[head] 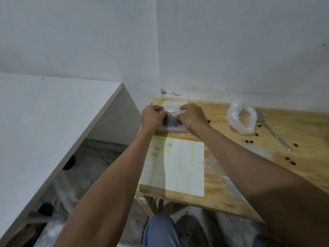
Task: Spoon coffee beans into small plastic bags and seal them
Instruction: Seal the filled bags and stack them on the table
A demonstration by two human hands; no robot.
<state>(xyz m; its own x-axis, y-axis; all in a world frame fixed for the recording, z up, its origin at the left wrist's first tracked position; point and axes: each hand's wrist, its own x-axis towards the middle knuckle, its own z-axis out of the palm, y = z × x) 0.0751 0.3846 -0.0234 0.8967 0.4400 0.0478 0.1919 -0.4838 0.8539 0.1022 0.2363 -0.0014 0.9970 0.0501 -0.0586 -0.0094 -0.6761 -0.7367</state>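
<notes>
Beans show as a dark mass through the clear bag (172,123), which lies flat at the far left corner of the table (222,177). Your left hand (153,117) and right hand (190,115) both pinch its top edge with curled fingers, seemingly at the seal strip, though blur hides it. Right of it slumps an open bag (242,118), a spoon (272,130) and loose beans (248,141) beside it. Nearer you lies a label sheet (185,166).
</notes>
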